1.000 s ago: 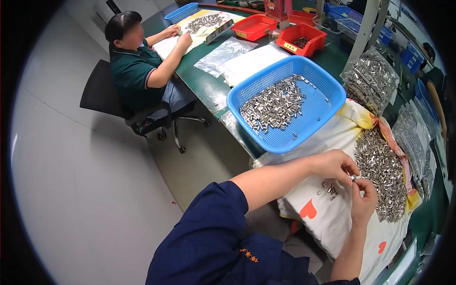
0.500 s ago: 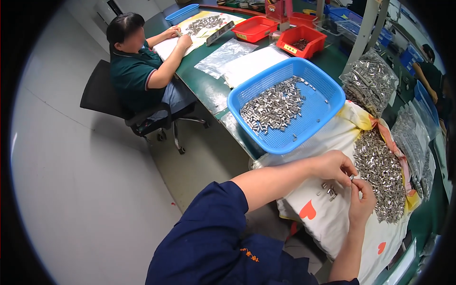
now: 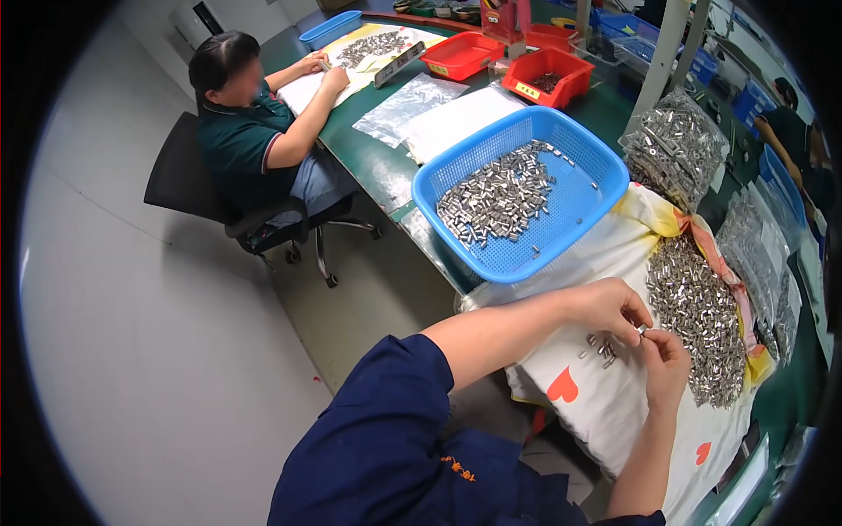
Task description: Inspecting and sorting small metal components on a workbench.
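My left hand [image 3: 611, 309] and my right hand [image 3: 664, 361] meet over the white cloth, fingertips pinched together. Between them shows one small, shiny metal sleeve [image 3: 641, 330], partly covered by the fingers. Just below my left hand, several loose metal sleeves [image 3: 605, 351] lie on the cloth [image 3: 614, 412], which is printed with orange hearts. A large heap of the same silvery pieces [image 3: 697, 307] is spread right of my hands. Beyond my left forearm stands a blue perforated basket [image 3: 574, 223] with a pile of metal sleeves [image 3: 495, 197] inside.
Clear bags of metal parts [image 3: 675, 145] stand at the right, beside more bags [image 3: 759, 263]. Red bins [image 3: 548, 77] and a plastic sheet [image 3: 408, 110] lie farther back on the green table [image 3: 373, 162]. At far left a co-worker [image 3: 241, 131] sits handling small parts.
The whole view has shifted slightly. My hands stay together at nearly the same place over the cloth, and the small metal sleeve between my fingertips appears slightly turned.
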`<action>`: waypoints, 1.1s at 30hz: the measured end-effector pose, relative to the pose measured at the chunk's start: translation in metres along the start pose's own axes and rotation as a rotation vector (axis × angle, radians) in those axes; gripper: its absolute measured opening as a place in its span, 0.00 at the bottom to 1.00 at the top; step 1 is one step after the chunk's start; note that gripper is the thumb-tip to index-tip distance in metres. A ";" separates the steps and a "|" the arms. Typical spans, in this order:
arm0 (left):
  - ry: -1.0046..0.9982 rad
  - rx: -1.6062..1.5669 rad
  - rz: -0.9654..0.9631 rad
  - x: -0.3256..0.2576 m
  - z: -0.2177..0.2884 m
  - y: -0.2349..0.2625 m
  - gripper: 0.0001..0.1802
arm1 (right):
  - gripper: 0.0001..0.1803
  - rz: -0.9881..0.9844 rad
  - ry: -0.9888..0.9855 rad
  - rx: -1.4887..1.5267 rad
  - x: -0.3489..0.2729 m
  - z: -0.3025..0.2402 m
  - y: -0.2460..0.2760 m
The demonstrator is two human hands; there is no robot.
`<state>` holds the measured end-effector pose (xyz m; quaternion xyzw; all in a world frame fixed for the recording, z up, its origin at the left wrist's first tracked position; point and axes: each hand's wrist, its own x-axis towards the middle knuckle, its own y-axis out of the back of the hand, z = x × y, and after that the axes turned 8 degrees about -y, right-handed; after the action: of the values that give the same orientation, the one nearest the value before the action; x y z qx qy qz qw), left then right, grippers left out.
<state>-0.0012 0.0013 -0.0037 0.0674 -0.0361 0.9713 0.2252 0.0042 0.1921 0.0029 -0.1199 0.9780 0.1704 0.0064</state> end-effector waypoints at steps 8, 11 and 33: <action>0.081 0.222 -0.017 -0.012 0.008 0.015 0.19 | 0.07 0.058 0.013 -0.074 0.021 -0.012 -0.007; 0.093 0.127 -0.093 0.002 0.005 0.010 0.19 | 0.08 0.236 0.170 -0.353 0.028 0.006 0.003; 0.154 0.164 -0.062 0.000 0.006 0.010 0.19 | 0.03 0.225 0.277 -0.646 0.019 0.007 -0.005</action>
<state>-0.0049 -0.0089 0.0014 0.0117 0.0630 0.9659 0.2508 -0.0131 0.1853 -0.0061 -0.0291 0.8724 0.4522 -0.1832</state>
